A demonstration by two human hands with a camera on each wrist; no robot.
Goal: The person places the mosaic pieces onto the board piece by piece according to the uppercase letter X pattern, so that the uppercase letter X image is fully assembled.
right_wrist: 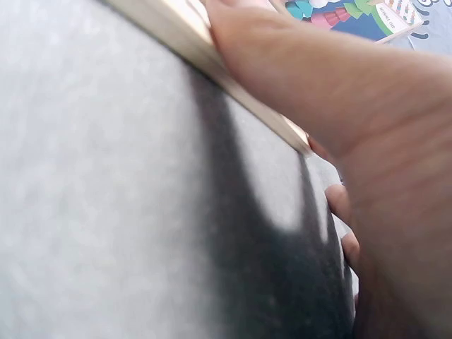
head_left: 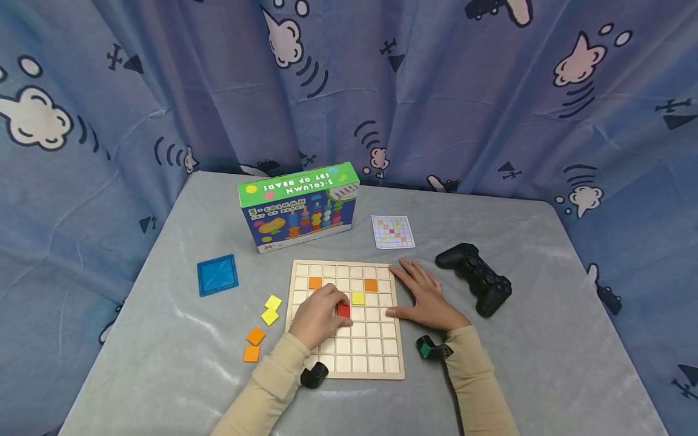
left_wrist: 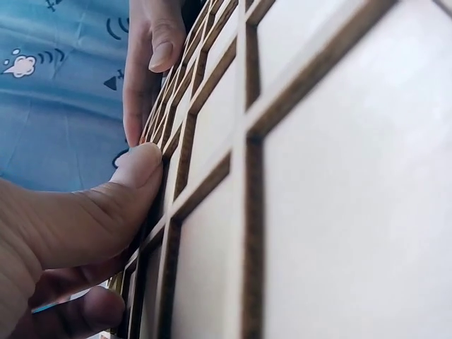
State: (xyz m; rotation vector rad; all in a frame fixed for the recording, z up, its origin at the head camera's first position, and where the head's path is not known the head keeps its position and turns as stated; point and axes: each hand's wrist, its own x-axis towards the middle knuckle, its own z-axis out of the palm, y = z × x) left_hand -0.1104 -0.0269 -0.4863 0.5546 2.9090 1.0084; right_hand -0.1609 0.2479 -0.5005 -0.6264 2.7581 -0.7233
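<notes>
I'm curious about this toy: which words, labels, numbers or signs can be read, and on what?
"5-COLUMN SET OF BEADS": upside down on top of the bead-set box
"5-COLUMN SET OF BEADS": on its front
"36+": its front, lower left
Too small or blurred: print beside "36+", box label in the right wrist view, any markings on the gamepad.

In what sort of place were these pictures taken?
Probably an indoor recording corner arranged for tabletop activities: a patterned blue curtain surrounds three sides of a grey table, where a wooden grid board lies.
</notes>
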